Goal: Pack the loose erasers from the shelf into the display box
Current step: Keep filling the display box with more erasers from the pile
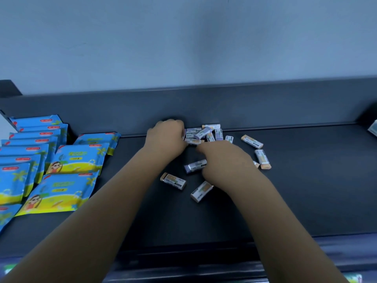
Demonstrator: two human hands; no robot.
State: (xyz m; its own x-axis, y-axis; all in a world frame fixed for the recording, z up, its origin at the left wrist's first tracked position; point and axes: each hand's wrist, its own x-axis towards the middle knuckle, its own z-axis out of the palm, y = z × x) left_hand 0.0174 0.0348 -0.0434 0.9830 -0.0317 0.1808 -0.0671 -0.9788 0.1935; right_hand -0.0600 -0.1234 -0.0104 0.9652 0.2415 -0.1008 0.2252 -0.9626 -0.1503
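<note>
My two bare arms reach forward over a dark shelf (306,190). Small erasers (204,133) in paper sleeves lie loose on it. Most are heaped against the shelf's raised back edge, and others are scattered toward me and to the right. My left hand (166,137) rests on the left side of the heap, fingers curled down onto it; I cannot tell whether it grips any. My right hand (224,162) sits nearer me, knuckles up and fingers hidden underneath, with a purple eraser (194,166) touching its left side. I cannot tell its grip either. Blue and yellow packets (61,193) overlap at the shelf's left end.
</note>
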